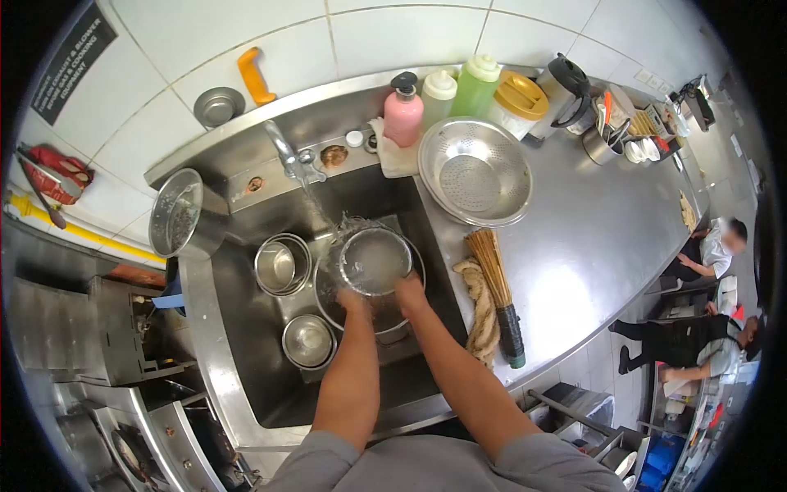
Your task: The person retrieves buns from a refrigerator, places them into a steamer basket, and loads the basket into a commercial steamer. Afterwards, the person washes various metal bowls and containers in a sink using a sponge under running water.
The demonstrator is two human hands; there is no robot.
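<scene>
A round metal bowl (375, 261) is tilted under the running tap (285, 152), and water splashes off its far left rim. My right hand (409, 295) grips the bowl at its near right edge. At the near left edge is my left hand (354, 302), closed against the bowl with its fingers partly hidden. Beneath both hands stands a larger metal basin (421, 283) in the sink. Left of it are nested metal pots (275, 264) and a small metal bowl (309, 341) on the sink floor.
A deep pot (187, 215) rests on the sink's left rim. On the right counter are a colander (475, 176), a bamboo brush (493, 287), a cloth (478, 316) and a pink pump bottle (402, 115). Two people (711, 343) are at the far right.
</scene>
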